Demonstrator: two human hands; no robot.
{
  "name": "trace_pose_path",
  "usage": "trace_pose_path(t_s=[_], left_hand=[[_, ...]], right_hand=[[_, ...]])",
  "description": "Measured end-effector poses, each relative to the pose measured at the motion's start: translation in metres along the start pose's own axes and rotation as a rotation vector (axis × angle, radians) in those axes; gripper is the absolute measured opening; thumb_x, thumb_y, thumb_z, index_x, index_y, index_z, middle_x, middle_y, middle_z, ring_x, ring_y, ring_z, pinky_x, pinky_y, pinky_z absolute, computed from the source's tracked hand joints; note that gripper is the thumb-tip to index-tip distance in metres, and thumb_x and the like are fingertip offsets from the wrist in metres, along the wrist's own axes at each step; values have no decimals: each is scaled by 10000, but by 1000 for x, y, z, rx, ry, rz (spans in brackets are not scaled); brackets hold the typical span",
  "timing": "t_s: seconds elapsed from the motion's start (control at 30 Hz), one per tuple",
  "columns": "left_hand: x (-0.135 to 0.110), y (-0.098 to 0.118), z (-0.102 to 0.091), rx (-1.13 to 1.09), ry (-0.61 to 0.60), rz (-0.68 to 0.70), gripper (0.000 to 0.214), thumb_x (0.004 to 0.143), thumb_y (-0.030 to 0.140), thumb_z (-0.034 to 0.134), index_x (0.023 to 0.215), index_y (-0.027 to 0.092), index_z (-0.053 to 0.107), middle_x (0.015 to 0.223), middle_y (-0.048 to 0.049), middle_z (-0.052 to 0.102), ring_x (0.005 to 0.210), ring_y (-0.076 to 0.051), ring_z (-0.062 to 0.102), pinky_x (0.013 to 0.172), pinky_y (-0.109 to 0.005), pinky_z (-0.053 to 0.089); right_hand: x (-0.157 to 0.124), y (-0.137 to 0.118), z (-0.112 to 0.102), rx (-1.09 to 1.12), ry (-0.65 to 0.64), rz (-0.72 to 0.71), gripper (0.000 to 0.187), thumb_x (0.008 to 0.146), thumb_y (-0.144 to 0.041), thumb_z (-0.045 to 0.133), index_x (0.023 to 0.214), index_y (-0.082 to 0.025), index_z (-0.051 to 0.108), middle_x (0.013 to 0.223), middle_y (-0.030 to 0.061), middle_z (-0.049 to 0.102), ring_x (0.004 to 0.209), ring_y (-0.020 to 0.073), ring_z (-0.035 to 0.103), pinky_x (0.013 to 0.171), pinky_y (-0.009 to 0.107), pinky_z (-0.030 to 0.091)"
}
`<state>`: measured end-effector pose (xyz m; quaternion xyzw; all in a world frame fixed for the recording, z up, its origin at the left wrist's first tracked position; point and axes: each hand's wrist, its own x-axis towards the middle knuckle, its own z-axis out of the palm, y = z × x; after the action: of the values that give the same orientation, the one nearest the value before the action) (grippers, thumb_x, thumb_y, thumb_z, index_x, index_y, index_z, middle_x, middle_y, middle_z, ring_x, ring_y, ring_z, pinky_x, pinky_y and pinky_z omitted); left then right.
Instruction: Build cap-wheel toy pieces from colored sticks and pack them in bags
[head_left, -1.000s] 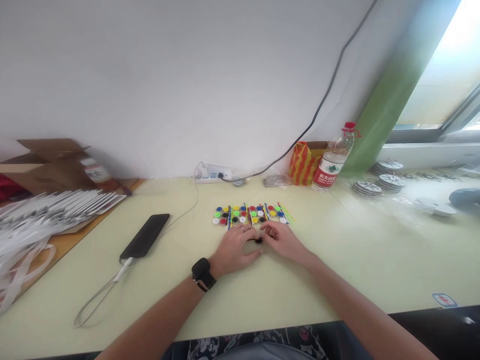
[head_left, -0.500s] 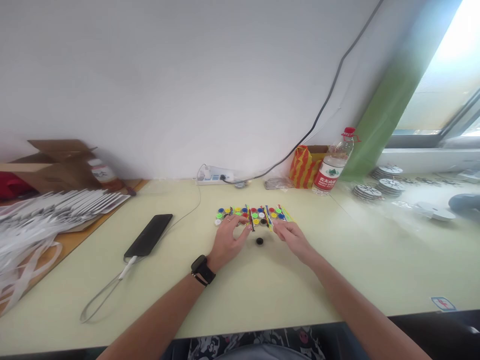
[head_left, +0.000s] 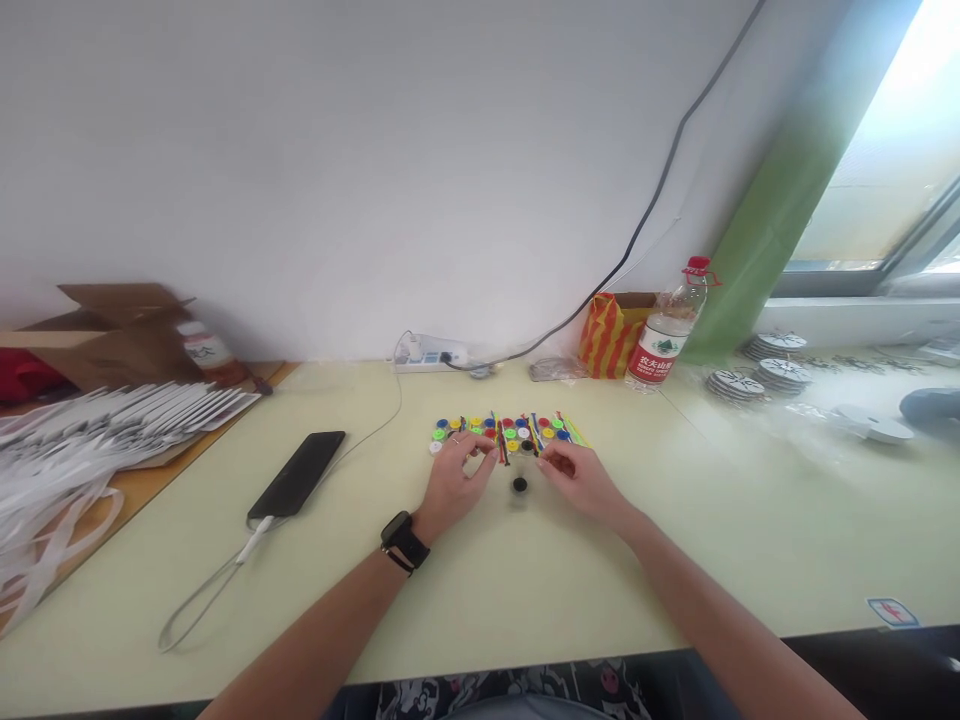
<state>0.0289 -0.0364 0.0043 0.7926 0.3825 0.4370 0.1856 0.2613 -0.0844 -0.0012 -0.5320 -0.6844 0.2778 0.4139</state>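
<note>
Rows of small round coloured discs (head_left: 511, 434), in blue, green, yellow, red, white and black, lie on the table with coloured cords between them. My left hand (head_left: 453, 482), with a black watch on its wrist, rests over the lower left of these rows. Its thumb and index finger curve toward each other with a small gap, beside a red and black cord (head_left: 502, 446). To the right, my right hand (head_left: 581, 482) has thumb and index pinched at the lower end of a blue and yellow cord (head_left: 535, 432); what they hold is too small to make out. A black round piece (head_left: 519, 485) sits between the hands.
A black phone (head_left: 298, 472) on a cable lies left of my arm. Behind are a power strip (head_left: 427, 355), a striped bag (head_left: 611, 335) and a water bottle (head_left: 664, 345). Stacked round pieces (head_left: 735, 385) stand right; white strips (head_left: 150, 430) lie left.
My right hand has shifted a little left and down, toward the lower ends of the cords. My left hand stays nearly in place, thumb and index slightly closer together.
</note>
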Motion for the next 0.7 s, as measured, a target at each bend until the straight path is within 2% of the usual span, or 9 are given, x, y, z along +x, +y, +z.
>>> trace_pose_path(t_s=[0.23,0.43,0.7], left_hand=[[-1,0,0,1,-25,3,125,962,294,589,912,231,684,889,-30,706,825,-197,591,777,-348,474],[1,1,0,-9,-73,14,125,959,285,587,899,221,675,877,-30,705,806,-188,586,767,-336,469],[1,0,0,-41,-80,17,98,944,245,604,883,209,672,844,-12,695,774,-160,580,725,-299,444]], right_hand=[[-3,2,0,-163,-19,-48,241,940,-410,540,768,-243,562,681,16,558,628,189,478,608,328,367],[-2,2,-1,-191,-11,-64,207,936,-371,550,780,-237,574,684,18,578,623,182,486,596,320,373],[-4,-1,2,-180,-32,-71,201,946,-324,527,775,-223,559,675,-6,585,598,158,488,571,292,367]])
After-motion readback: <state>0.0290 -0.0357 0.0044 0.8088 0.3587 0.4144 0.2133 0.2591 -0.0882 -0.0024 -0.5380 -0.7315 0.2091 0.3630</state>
